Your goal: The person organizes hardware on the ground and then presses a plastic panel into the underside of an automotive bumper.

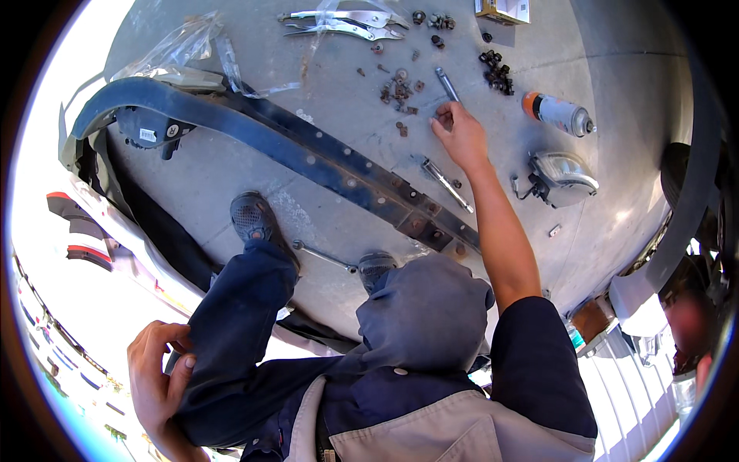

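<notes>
My right hand (459, 132) has its fingers closed on the near end of a slim steel socket tool (445, 81) above the concrete floor. Below it lies another steel socket tool (446, 183); scattered rusty bolts (399, 91) are to its left and a cluster of black fasteners (496, 73) to its upper right. A long black metal beam (339, 165) with holes runs diagonally between my feet and that hand. My left hand (160, 369) hangs by my left leg, fingers loosely bent and apart, holding nothing.
Locking pliers (362, 31) and plastic wrap (177, 54) are at the top. An aerosol can (558, 112) and lamp unit (562, 177) lie right. A wrench (323, 256) is between my shoes. Car body parts (115, 239) lie left; blurred skin-coloured shapes show far right.
</notes>
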Available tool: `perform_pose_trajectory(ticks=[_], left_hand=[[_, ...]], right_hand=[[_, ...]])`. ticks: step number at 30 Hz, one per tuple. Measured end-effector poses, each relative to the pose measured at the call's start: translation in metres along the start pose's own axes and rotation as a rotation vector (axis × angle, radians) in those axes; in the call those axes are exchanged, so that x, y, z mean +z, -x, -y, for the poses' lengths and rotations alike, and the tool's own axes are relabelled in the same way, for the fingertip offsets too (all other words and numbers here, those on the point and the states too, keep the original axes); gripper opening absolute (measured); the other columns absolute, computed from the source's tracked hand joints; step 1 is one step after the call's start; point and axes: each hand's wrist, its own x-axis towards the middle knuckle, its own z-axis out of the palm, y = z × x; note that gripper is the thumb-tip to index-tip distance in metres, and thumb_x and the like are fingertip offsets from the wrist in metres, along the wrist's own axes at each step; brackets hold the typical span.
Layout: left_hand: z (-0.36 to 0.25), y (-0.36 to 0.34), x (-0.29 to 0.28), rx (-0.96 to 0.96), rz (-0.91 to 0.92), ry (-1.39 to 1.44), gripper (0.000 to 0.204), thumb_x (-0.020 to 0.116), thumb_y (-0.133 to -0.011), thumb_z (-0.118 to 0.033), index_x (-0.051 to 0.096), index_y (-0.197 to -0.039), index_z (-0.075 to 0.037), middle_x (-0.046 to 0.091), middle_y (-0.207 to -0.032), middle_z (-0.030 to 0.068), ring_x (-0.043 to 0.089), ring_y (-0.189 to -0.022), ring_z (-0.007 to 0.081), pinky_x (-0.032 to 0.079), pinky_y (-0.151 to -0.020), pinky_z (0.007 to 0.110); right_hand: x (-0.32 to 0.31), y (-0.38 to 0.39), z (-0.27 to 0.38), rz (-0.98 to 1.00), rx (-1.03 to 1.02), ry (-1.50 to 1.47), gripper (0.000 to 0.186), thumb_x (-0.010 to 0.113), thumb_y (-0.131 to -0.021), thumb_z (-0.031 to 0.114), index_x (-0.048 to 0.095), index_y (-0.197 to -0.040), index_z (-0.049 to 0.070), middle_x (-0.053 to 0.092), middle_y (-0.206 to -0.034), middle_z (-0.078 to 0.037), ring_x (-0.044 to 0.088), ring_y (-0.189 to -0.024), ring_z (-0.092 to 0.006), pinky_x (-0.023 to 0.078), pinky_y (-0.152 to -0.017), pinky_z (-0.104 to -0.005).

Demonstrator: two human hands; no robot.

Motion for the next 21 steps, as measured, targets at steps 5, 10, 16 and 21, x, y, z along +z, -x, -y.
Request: perform_pose_trajectory(ticks=[5, 10, 16, 21], left_hand=[[0.002, 0.000, 0.001, -0.014, -0.021, 0.005, 0.028, 0.064, -0.092, -0.027, 0.064, -0.101, 0.000, 0.061, -0.076, 0.0113, 0.061, -0.068, 0.0218, 0.046, -0.064, 0.034], [0.002, 0.001, 0.001, -0.006, -0.007, -0.008, 0.020, 0.061, -0.089, -0.017, 0.063, -0.103, -0.003, 0.061, -0.077, 0.0094, 0.060, -0.070, 0.0197, 0.045, -0.064, 0.033], [0.003, 0.003, 0.001, -0.017, -0.007, -0.008, 0.020, 0.061, -0.087, -0.016, 0.063, -0.102, -0.003, 0.061, -0.077, 0.0090, 0.059, -0.070, 0.0195, 0.044, -0.065, 0.033], [0.004, 0.005, 0.001, -0.025, -0.014, 0.007, 0.020, 0.061, -0.086, -0.015, 0.063, -0.102, -0.003, 0.061, -0.077, 0.0090, 0.059, -0.070, 0.0196, 0.044, -0.065, 0.033]], right_hand=[[0.004, -0.021, -0.006, 0.049, 0.200, -1.092, 0.021, 0.064, -0.090, 0.010, 0.058, -0.109, 0.005, 0.068, -0.095, -0.005, 0.061, -0.083, -0.0114, 0.050, -0.070, -0.0306], [0.004, -0.046, 0.012, -0.083, -0.102, -0.415, 0.024, 0.064, -0.089, 0.008, 0.058, -0.112, 0.006, 0.067, -0.102, -0.006, 0.064, -0.086, -0.0163, 0.052, -0.072, -0.0338], [0.003, -0.053, 0.030, -0.104, -0.261, 0.217, 0.029, 0.067, -0.087, 0.013, 0.058, -0.113, 0.006, 0.064, -0.108, -0.012, 0.065, -0.101, -0.0331, 0.054, -0.082, -0.0434], [0.007, -0.052, 0.022, -0.096, -0.250, 0.223, 0.024, 0.067, -0.088, 0.014, 0.057, -0.108, 0.005, 0.064, -0.103, -0.011, 0.065, -0.100, -0.0314, 0.054, -0.081, -0.0428]])
